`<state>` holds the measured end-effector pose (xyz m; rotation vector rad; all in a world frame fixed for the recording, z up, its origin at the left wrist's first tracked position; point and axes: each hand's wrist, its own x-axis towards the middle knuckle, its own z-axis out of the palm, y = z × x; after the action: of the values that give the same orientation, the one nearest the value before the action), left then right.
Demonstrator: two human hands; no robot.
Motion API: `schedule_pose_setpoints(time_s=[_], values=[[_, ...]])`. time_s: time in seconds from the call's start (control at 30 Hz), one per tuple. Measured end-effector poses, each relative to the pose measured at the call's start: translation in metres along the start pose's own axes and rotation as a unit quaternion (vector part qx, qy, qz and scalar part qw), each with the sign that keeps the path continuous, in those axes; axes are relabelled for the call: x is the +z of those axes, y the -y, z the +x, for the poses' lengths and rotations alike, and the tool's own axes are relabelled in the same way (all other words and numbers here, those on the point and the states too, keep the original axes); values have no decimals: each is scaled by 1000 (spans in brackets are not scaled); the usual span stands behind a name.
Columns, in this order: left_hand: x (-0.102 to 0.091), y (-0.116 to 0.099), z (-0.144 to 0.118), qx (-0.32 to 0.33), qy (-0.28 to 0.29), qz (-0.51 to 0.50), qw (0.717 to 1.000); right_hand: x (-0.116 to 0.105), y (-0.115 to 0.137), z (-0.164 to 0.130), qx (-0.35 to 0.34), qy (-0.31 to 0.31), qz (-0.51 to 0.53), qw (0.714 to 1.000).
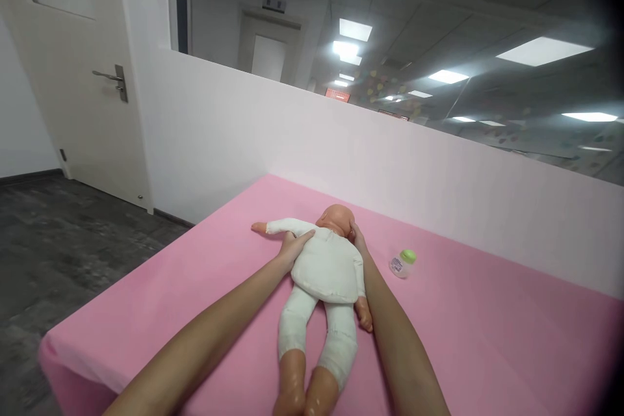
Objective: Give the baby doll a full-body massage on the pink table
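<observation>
A baby doll (325, 273) in a white suit lies on the pink table cover (487, 338), head pointing away from me, one arm stretched out to the left. My left hand (292, 246) rests flat on the doll's left shoulder and upper back. My right hand (357, 236) is tucked against the right side of the doll's head and neck, its fingers partly hidden behind the head. Whether either hand grips the doll is unclear from here.
A small bottle with a green cap (403, 262) lies on the pink cover just right of the doll. A white partition wall (390, 169) runs along the far edge. A white door (78, 78) and dark floor (58, 253) lie to the left.
</observation>
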<state>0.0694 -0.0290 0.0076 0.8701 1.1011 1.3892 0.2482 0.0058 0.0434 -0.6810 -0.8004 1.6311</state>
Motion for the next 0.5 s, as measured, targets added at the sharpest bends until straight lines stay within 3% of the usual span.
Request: schedule_pose_setpoints(time_s=[0.13, 0.3, 0.5], values=[[1, 2, 13, 9, 21, -18, 1000, -20, -3, 22, 28, -24, -10, 999], [1, 6, 21, 6, 43, -36, 998, -37, -5, 37, 19, 53, 12, 998], [-1, 13, 24, 26, 47, -42, 998, -59, -1, 50, -8, -4, -21, 1000]])
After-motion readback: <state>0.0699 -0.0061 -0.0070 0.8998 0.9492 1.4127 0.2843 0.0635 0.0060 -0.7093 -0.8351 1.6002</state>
